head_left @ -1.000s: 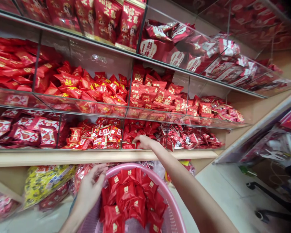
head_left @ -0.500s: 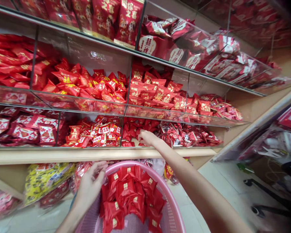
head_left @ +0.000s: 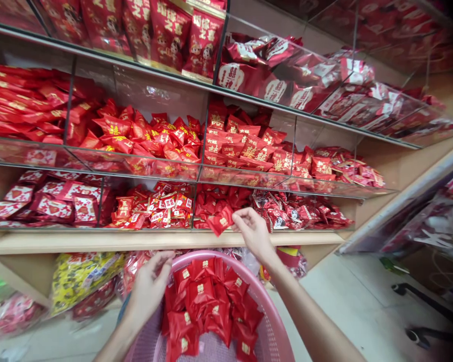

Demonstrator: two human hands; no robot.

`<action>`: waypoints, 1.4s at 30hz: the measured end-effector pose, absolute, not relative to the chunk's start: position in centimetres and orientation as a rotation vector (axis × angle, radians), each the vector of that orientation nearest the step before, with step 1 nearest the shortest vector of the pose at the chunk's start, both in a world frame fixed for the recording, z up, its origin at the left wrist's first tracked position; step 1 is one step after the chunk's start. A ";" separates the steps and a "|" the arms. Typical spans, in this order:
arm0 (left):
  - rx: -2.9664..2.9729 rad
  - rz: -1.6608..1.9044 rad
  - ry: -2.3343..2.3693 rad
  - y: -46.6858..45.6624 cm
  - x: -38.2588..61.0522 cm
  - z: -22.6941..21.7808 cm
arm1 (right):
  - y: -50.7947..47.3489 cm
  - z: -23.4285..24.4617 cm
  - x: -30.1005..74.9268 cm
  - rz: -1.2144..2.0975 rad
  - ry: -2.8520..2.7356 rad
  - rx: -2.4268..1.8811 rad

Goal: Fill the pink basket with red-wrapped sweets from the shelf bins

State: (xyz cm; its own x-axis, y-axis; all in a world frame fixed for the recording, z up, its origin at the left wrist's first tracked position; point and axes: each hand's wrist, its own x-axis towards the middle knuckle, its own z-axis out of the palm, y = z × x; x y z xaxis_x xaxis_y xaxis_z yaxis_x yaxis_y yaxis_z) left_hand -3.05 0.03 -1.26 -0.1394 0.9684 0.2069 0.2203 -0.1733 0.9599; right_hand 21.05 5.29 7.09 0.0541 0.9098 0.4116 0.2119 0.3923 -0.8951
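Closest to me, a pink basket [head_left: 276, 307] cradles red packets [head_left: 200, 294] printed with a gold 囍, its wall hemming the pile in. The left hand [head_left: 151, 281] is loosely curled beside the rim, gripping nothing I can see, perhaps there to steady it. Well apart from it, the right hand [head_left: 253, 234] pinches one red packet [head_left: 221, 221] before the lowest shelf, probably by its edge because that's easiest to grasp; its gold mark is too small to read. Beyond, clear front panels [head_left: 245, 177] presumably hold back loose heaps: middle-shelf packets [head_left: 251, 146] read 大旺 and 囍, while taller packets [head_left: 169, 35] above show 之喜.
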 end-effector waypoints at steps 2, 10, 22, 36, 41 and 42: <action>1.441 1.359 1.378 -0.4 -2.6 -0.6 | 3.2 5.7 19.6 0.934 -1.313 -1.015; 1.372 1.361 1.070 -1.4 -1.1 1.3 | -1.4 1.8 15.7 1.253 -1.192 -0.998; 1.388 1.267 1.063 -1.7 -0.4 0.9 | -1.6 1.6 16.2 0.966 -1.366 -1.064; 1.405 1.298 1.116 -1.7 -0.3 1.2 | -2.5 1.5 16.0 1.198 -1.099 -1.024; 1.341 1.319 1.097 -1.5 -0.2 1.6 | -2.2 1.7 15.6 1.261 -0.980 -1.007; 1.343 1.311 1.087 -1.5 -0.1 1.6 | -2.0 1.8 15.6 1.263 -0.971 -1.002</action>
State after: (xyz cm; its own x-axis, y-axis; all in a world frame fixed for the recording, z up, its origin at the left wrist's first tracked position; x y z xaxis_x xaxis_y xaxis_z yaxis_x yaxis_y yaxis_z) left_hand -0.12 -1.47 1.60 0.0363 0.9846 0.1709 -0.0150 -0.1705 0.9852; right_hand 15.61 -2.04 1.80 0.0646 0.9976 0.0248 -0.2805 0.0420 -0.9589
